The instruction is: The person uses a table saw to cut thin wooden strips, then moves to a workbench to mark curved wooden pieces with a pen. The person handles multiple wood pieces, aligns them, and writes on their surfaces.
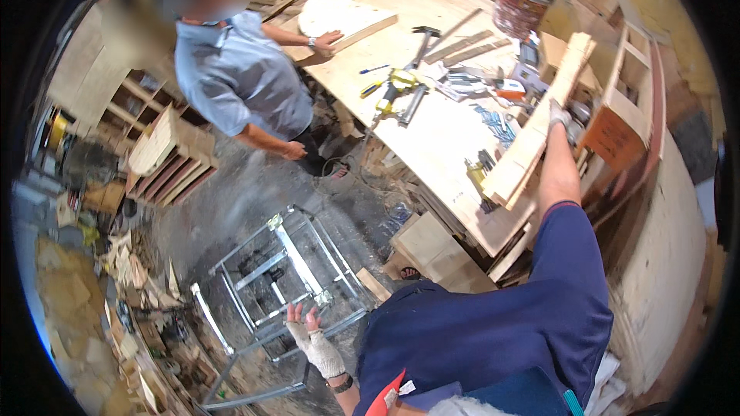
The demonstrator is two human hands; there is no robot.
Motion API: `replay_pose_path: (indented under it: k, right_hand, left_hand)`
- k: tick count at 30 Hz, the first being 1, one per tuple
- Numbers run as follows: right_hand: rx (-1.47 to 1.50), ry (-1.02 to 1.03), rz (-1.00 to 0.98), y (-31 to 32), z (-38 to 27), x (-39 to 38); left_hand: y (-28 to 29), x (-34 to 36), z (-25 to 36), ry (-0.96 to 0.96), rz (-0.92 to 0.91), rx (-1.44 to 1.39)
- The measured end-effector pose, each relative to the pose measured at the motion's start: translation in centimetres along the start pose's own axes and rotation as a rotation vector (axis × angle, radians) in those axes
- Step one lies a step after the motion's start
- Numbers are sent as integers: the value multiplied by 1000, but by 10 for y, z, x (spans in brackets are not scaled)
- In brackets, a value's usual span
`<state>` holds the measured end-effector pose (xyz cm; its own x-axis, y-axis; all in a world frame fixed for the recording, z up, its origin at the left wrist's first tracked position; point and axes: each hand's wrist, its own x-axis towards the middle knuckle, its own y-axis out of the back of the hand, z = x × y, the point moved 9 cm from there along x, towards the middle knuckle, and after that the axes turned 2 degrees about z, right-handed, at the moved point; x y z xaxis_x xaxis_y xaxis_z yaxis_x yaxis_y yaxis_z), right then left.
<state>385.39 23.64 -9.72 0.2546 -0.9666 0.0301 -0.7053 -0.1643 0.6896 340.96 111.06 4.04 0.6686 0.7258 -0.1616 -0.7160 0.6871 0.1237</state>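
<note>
My right hand (558, 114), in a light glove, reaches over the workbench and grips the edge of a long wooden board (533, 142). The board lies slantwise near the bench's right end, apparently with another strip along it. Down at the left, my left hand (314, 345) hangs free in a fingerless knitted glove, fingers apart and holding nothing. Below and beyond it on the floor is a metal frame (284, 256) of silver tubes. Beside the board's near end is a yellow power tool (475, 176). Clustered blue-grey small parts (497, 125) lie left of the board.
The plywood workbench (455, 150) carries a hammer (422, 46), a yellow nail gun (397, 86) and a stained bucket (523, 4). Across it stands a person (243, 81), one hand on a thick panel. A cardboard box (617, 127) is at right; wood scraps (123, 262) line the left.
</note>
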Motion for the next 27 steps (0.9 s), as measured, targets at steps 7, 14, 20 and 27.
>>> replay_pose_path:
  k: [7, 14, 20, 27]
  right_hand:
    - [-39, 105, 19, 22, -6, -12]
    - [-342, 404, 215, 88, -105, -124]
    - [-25, 990, -46, 34, -150, -281]
    - [-85, 1192, -898, -9, -14, -570]
  left_hand:
    - [-10, -13, -6, 61, -12, -26]
    - [-5, -23, -5, 90, -11, -14]
    - [21, -47, -16, 143, 35, -7]
    - [75, -99, -38, 151, 67, -47]
